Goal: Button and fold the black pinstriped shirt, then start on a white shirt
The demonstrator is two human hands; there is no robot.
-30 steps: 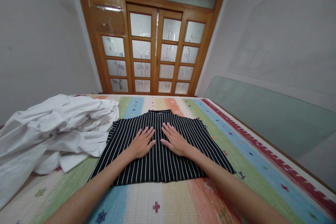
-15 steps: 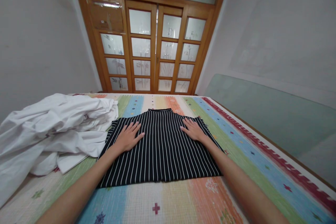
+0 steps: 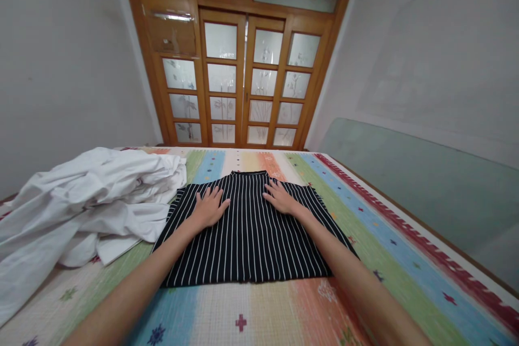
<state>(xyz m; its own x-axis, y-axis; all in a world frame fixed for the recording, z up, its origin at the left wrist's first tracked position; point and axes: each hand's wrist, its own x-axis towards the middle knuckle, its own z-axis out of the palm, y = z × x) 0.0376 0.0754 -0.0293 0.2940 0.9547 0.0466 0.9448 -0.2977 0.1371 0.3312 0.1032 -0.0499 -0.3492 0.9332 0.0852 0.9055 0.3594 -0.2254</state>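
A black shirt with white stripes lies folded and flat in front of me, its collar at the far edge. My left hand rests palm down on the upper left of the shirt, fingers spread. On the upper right, nearer the collar, my right hand lies flat with its fingers apart. Neither hand grips the fabric. Under the shirt is a colourful striped bedspread.
A crumpled heap of white cloth lies to the left, close beside the shirt. Beyond the bed stand wooden doors with glass panes. A pale green panel runs along the right wall.
My right hand has slid left across the shirt toward the collar. My left hand has shifted slightly to the right. The camera view has tilted up a little.
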